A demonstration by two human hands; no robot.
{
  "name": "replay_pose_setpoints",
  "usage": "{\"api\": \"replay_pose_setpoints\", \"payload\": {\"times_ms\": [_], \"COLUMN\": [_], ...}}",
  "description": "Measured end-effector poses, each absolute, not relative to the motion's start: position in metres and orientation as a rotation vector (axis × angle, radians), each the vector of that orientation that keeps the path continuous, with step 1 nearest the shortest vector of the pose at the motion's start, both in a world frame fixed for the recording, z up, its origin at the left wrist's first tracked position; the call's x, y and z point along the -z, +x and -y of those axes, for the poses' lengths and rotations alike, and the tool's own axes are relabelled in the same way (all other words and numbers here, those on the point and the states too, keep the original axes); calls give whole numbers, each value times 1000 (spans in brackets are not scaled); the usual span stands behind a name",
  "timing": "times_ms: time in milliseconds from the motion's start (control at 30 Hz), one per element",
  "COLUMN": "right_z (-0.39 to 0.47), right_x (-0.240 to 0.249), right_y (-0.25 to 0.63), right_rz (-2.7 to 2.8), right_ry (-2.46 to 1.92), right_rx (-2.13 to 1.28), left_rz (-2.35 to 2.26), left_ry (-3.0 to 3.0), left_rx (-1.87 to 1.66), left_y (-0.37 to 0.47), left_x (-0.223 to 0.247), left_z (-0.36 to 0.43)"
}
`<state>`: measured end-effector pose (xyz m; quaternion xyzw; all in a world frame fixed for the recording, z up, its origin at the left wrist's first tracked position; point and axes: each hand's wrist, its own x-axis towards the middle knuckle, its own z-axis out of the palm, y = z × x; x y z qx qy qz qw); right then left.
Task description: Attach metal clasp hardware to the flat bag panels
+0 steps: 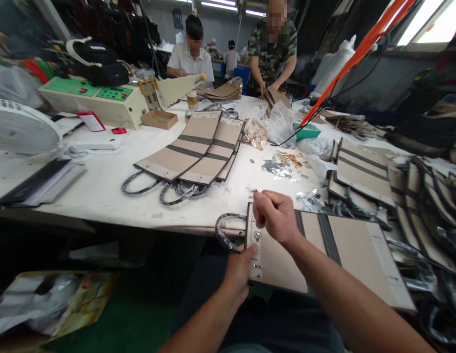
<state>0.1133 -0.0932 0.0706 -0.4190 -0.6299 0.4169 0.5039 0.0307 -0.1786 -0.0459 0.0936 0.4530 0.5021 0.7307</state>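
A beige bag panel [281, 257] with dark straps lies across my lap and the table edge, its black wrapped handle [221, 230] looping out at the left. My left hand [237, 272] grips the panel's near left end, thumb on top beside a small metal fitting [257, 237]. A second small metal piece [257, 266] sits below the thumb. Over the panel's far left corner, my right hand [277, 213] is closed in a fist; what it holds, if anything, is too small and hidden to name.
Overlapping bag panels [198, 147] lie ahead on the table, and more panels [364, 169] are piled right. Loose metal plates [277, 168] and gold-coloured fittings [296, 161] are scattered between. A fan [24, 127] and a green-topped machine [91, 100] stand left. Two people work across the table.
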Motion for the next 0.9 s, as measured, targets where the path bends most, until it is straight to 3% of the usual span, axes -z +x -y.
{"api": "replay_pose_setpoints", "payload": {"times_ms": [433,667,900], "right_z": [102,105,113], "right_x": [-48,-35,-23], "right_y": [133,147,194], "right_rz": [1254,1414,1934], "right_ry": [-828,-1166,-1706], "right_rx": [-978,-1024,-680], "left_rz": [-964,-983,-998], "left_ry": [182,188,151], "left_rx": [-1110,-1074,-1048], "left_y": [32,31,27], "left_x": [53,50,52], "left_z": [181,183,210]}}
